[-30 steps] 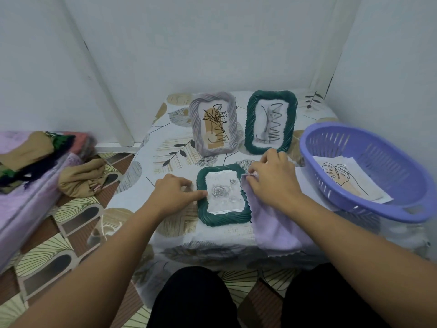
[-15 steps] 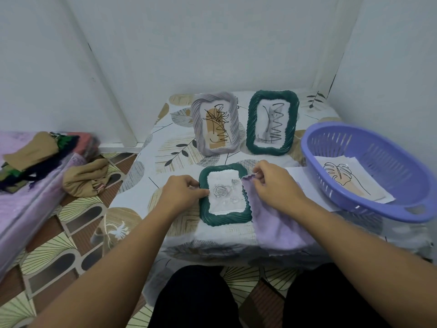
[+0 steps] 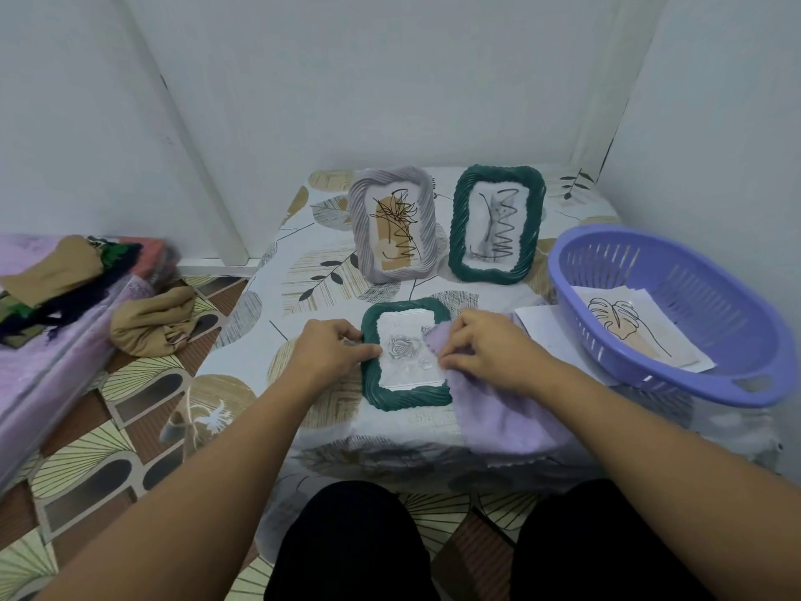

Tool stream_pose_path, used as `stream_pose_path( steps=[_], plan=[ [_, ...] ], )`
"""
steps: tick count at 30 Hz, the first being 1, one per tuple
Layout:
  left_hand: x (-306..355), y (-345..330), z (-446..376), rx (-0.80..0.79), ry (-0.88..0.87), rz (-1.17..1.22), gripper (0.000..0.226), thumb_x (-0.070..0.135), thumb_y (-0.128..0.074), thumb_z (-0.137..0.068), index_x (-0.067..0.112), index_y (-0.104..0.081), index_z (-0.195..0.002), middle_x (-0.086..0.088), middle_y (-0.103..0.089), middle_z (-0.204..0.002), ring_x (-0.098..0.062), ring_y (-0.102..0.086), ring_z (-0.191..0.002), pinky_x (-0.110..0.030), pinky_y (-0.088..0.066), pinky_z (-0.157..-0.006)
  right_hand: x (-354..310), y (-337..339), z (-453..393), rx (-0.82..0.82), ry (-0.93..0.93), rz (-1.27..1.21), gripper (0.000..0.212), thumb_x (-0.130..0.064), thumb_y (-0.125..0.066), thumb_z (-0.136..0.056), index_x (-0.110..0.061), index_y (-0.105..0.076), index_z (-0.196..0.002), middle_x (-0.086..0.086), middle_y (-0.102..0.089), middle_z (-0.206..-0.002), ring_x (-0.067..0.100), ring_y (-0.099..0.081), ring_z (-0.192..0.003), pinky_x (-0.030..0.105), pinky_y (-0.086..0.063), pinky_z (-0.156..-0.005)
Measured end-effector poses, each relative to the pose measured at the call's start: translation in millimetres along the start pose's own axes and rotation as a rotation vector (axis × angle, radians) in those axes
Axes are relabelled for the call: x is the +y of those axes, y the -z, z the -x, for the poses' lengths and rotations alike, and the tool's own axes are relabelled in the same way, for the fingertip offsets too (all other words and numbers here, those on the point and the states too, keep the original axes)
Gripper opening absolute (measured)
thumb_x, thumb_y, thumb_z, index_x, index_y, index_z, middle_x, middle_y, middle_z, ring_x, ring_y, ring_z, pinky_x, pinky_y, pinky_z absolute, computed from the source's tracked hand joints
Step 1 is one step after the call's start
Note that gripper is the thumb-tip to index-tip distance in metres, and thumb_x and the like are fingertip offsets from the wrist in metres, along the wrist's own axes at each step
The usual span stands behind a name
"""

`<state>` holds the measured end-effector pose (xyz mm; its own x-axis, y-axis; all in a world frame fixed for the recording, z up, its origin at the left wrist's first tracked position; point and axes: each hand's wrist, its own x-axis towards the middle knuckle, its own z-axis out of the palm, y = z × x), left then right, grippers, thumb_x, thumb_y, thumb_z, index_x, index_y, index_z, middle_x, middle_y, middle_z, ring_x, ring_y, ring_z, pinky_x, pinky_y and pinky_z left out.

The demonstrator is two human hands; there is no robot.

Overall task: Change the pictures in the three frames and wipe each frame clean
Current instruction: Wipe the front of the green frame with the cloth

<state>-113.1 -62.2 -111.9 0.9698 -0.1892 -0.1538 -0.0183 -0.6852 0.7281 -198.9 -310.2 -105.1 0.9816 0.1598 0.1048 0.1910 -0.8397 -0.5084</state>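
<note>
Head view, flat green frame [image 3: 405,399] between both hands, lilac cloth [image 3: 498,418] under right hand [image 3: 490,353]

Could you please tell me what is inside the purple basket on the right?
Inside the purple basket lie loose paper prints; the top one shows a line-drawn leaf. How many sheets lie beneath it is hidden.

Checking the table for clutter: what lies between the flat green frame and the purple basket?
In the head view, the lilac cloth under the right hand, then a white sheet, lie between the flat green frame and purple basket.
</note>
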Motion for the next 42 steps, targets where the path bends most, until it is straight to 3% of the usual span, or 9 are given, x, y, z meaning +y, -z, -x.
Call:
stream_pose_path(
  steps=[5, 9, 13, 19, 27, 32, 36, 38, 42],
  plan=[
    [-2.4, 0.6, -2.4, -0.010, 0.000, 0.000, 0.033, 0.044, -0.089, -0.076, 0.019, -0.078, -0.095, 0.004, -0.071, -0.102, -0.011, -0.063, -0.093, -0.022, -0.040, -0.063, -6.2, -4.3, -4.3, -0.061, 0.068, 0.000, 0.008, -0.028, -0.078, -0.088, -0.025, -0.083, -0.093, -0.010, -0.072, -0.091, 0.002, -0.057, -0.083, 0.023, -0.043, -0.085],
    [-3.0, 0.7, -2.1, -0.011, -0.003, -0.007, 0.031, 0.044, -0.088, -0.077, 0.020, -0.078, -0.095, 0.005, -0.071, -0.105, -0.012, -0.062, -0.097, -0.021, -0.041, -0.064, -1.2, -0.7, -18.7, 0.036, 0.003, 0.081, 0.005, -0.027, -0.078, -0.086, -0.027, -0.083, -0.085, -0.011, -0.073, -0.087, 0.008, -0.060, -0.084, 0.033, -0.049, -0.088],
    [-4.1, 0.7, -1.8, 0.000, -0.009, 0.009, 0.031, 0.044, -0.088, -0.076, 0.021, -0.079, -0.094, 0.005, -0.072, -0.104, -0.013, -0.063, -0.100, -0.025, -0.042, -0.068, -6.8, 0.4, -18.2, -0.157, 0.028, 0.037, 0.003, -0.027, -0.081, -0.084, -0.027, -0.083, -0.086, -0.015, -0.068, -0.081, 0.002, -0.061, -0.080, 0.020, -0.047, -0.081],
    [0.6, 1.1, 0.8, -0.001, 0.021, -0.017, 0.034, 0.045, -0.087, -0.077, 0.021, -0.078, -0.099, 0.004, -0.071, -0.110, -0.015, -0.063, -0.104, -0.031, -0.044, -0.081, 9.7, 1.2, -21.4, 0.109, -0.163, 0.093, 0.008, -0.024, -0.072, -0.090, -0.026, -0.079, -0.088, -0.005, -0.068, -0.096, 0.017, -0.063, -0.091, 0.037, -0.053, -0.084],
    [17.3, -6.3, 7.4, 0.063, 0.106, -0.152, 0.043, 0.057, -0.076, -0.076, 0.024, -0.077, -0.104, -0.003, -0.070, -0.112, -0.025, -0.065, -0.103, -0.043, -0.057, -0.092, -1.4, 12.7, -14.2, 0.006, -0.295, 0.293, 0.026, -0.015, -0.052, -0.091, -0.021, -0.060, -0.067, 0.003, -0.049, -0.088, 0.028, -0.056, -0.089, 0.033, -0.042, -0.071],
    [31.1, -14.6, 9.4, 0.019, 0.232, 0.242, 0.027, 0.030, -0.074, -0.090, 0.007, -0.067, -0.078, -0.008, -0.071, -0.081, -0.027, -0.067, -0.076, -0.040, -0.057, -0.078, -17.3, 0.1, -11.6, -0.018, -0.393, 0.254, 0.034, -0.030, -0.051, -0.091, -0.023, -0.053, -0.058, 0.004, -0.047, -0.100, 0.029, -0.046, -0.100, 0.045, -0.039, -0.101],
    [47.1, -4.3, 14.5, -0.014, 0.329, 0.579, 0.009, 0.007, -0.067, -0.097, -0.001, -0.067, -0.094, -0.017, -0.069, -0.080, -0.021, -0.067, -0.050, -0.034, -0.059, -0.047, -17.4, 0.6, -16.1, 0.017, -0.481, 0.153, 0.046, -0.035, -0.051, -0.094, -0.018, -0.048, -0.052, 0.004, -0.046, -0.102, 0.032, -0.047, -0.103, 0.046, -0.034, -0.109],
    [48.0, 1.4, 15.7, -0.017, 0.317, 0.651, 0.011, 0.004, -0.065, -0.098, -0.006, -0.069, -0.101, -0.015, -0.071, -0.079, -0.015, -0.067, -0.044, -0.023, -0.051, -0.041, -16.6, -2.2, -20.1, -0.009, -0.478, 0.140, 0.049, -0.051, -0.048, -0.097, -0.023, -0.057, -0.058, 0.005, -0.050, -0.108, 0.032, -0.049, -0.113, 0.050, -0.028, -0.114],
    [33.3, 22.1, 11.4, -0.005, 0.271, 0.750, 0.015, 0.007, -0.064, -0.099, 0.002, -0.071, -0.111, -0.014, -0.076, -0.095, -0.019, -0.071, -0.070, -0.028, -0.055, -0.055, -24.3, -6.2, -30.0, 0.090, -0.439, -0.034, 0.043, -0.064, -0.045, -0.097, -0.034, -0.068, -0.117, 0.001, -0.059, -0.123, 0.024, -0.050, -0.122, 0.046, -0.037, -0.107]
  ],
)
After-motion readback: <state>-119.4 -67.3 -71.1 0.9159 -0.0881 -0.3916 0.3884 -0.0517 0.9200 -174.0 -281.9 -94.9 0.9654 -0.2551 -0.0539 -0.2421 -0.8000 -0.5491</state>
